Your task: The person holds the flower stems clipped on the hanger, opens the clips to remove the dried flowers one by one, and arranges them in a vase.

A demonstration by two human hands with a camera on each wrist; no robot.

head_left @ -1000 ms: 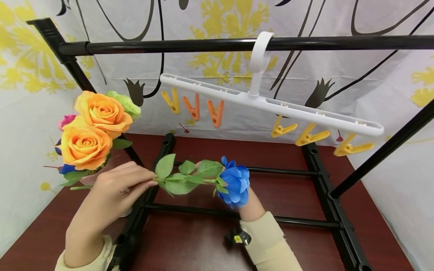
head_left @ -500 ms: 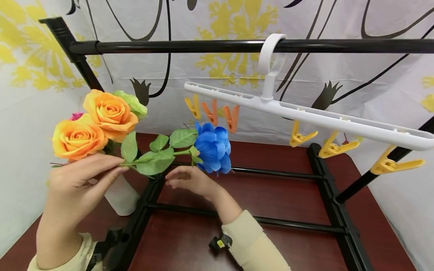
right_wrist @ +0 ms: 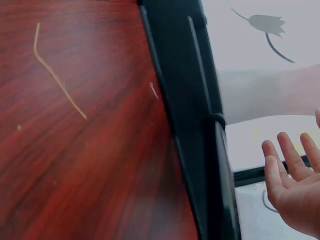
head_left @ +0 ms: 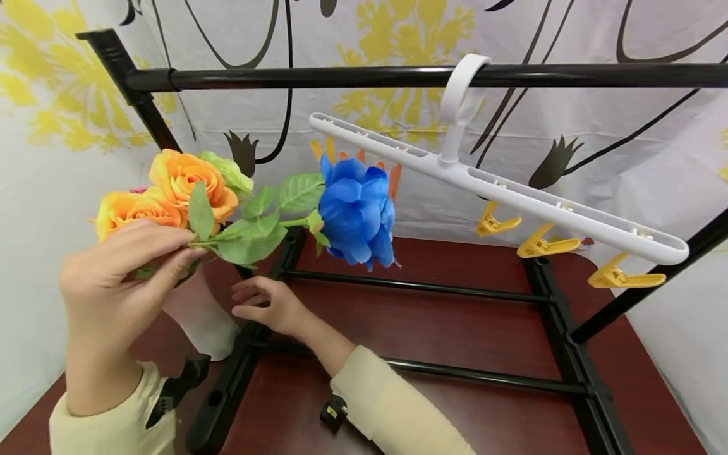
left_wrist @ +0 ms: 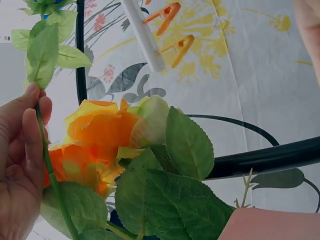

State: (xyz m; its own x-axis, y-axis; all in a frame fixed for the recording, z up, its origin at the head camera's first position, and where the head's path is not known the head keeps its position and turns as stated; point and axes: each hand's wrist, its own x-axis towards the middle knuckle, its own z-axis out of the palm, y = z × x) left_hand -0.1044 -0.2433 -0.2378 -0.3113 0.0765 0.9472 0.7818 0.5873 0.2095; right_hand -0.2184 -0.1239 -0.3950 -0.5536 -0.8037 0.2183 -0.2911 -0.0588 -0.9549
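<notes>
In the head view my left hand (head_left: 114, 284) pinches the leafy stem of a blue artificial flower (head_left: 358, 215), whose bloom points right. The left wrist view shows the green stem (left_wrist: 56, 192) running down across the fingers of that hand. Behind the hand, orange roses (head_left: 190, 180) and a pale green bloom (head_left: 229, 174) stand in a pale vase (head_left: 207, 319), partly hidden by the hand. My right hand (head_left: 275, 306) is near the vase, apart from it as far as I can tell. Its fingers are extended and hold nothing in the right wrist view.
A black rack's top bar (head_left: 313, 78) carries a white hanger (head_left: 512, 186) with yellow clips (head_left: 548, 245) and orange clips, the latter partly behind the blue bloom. Black lower rails (head_left: 421, 284) cross the dark red tabletop (head_left: 455, 328). Patterned cloth (head_left: 523, 114) hangs behind.
My left hand has moved left and up with the blue flower, towards the orange roses. The right hand has moved left from behind the flower towards the vase. The hanger has swung slightly.
</notes>
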